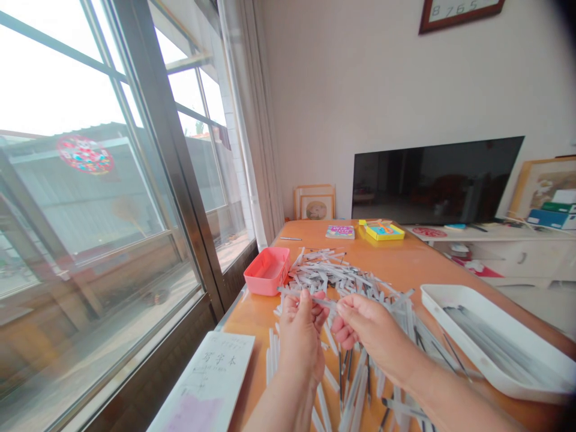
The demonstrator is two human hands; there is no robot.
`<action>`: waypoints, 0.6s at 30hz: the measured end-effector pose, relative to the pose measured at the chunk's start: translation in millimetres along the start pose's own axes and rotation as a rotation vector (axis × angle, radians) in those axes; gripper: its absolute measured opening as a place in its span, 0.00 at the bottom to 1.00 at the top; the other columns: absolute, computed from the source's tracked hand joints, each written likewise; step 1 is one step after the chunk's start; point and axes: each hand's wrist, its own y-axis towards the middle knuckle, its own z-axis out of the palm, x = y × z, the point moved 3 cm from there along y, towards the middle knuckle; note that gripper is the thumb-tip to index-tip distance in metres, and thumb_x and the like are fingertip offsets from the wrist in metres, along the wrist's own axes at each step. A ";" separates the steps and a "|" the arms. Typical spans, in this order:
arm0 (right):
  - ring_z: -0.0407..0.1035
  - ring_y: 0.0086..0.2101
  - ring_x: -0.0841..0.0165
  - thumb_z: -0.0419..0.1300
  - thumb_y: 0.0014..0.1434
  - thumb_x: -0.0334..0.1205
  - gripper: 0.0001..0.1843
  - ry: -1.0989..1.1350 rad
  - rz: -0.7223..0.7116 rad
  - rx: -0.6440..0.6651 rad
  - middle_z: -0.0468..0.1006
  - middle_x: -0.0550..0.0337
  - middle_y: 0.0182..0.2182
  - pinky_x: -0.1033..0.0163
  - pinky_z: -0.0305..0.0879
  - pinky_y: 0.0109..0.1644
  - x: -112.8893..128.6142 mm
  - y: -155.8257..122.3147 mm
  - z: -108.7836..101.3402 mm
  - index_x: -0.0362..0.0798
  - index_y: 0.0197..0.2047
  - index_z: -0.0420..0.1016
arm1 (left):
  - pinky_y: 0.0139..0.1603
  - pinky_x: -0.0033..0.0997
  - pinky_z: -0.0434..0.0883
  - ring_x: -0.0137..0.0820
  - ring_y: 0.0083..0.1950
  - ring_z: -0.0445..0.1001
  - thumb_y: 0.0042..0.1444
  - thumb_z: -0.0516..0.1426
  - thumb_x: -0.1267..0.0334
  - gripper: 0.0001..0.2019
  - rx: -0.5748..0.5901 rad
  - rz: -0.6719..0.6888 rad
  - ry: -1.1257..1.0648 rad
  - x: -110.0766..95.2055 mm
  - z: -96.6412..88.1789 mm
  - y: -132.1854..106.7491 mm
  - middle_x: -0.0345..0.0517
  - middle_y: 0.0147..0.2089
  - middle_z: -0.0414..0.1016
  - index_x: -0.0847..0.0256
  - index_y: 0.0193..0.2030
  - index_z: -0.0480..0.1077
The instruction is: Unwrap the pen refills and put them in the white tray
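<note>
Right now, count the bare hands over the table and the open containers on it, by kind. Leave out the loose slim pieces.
Hands: 2 (left hand, right hand)
Containers: 3 (pink basket, white tray, yellow tray)
Total: 5

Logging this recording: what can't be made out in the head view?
All in the head view:
Translucent piece: gripped parts hidden by left hand and right hand.
White tray: right end cut off by the picture's edge.
Notebook: near end cut off below; small writing too blurred.
</note>
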 end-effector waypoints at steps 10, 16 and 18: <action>0.69 0.23 0.70 0.56 0.61 0.58 0.20 -0.083 -0.036 0.002 0.75 0.63 0.24 0.65 0.66 0.27 8.1 -3.0 0.6 0.49 0.33 0.67 | 0.40 0.28 0.72 0.25 0.33 0.74 0.54 0.65 0.49 0.18 0.045 0.019 0.004 0.5 -0.7 0.6 0.44 0.39 0.78 0.58 0.41 0.67; 0.72 0.28 0.67 0.54 0.63 0.56 0.18 -0.070 0.034 0.054 0.77 0.62 0.28 0.61 0.69 0.33 -2.1 5.6 -5.4 0.49 0.35 0.67 | 0.41 0.29 0.71 0.25 0.34 0.74 0.55 0.65 0.50 0.17 0.029 0.004 0.049 1.2 -1.8 1.4 0.46 0.41 0.78 0.58 0.42 0.66; 0.73 0.31 0.65 0.54 0.63 0.54 0.16 -0.174 0.004 0.056 0.78 0.61 0.30 0.60 0.68 0.36 -3.3 9.0 -10.2 0.50 0.36 0.69 | 0.41 0.29 0.70 0.25 0.33 0.73 0.55 0.65 0.50 0.17 0.024 -0.003 0.084 1.8 -2.0 0.8 0.47 0.41 0.78 0.59 0.41 0.66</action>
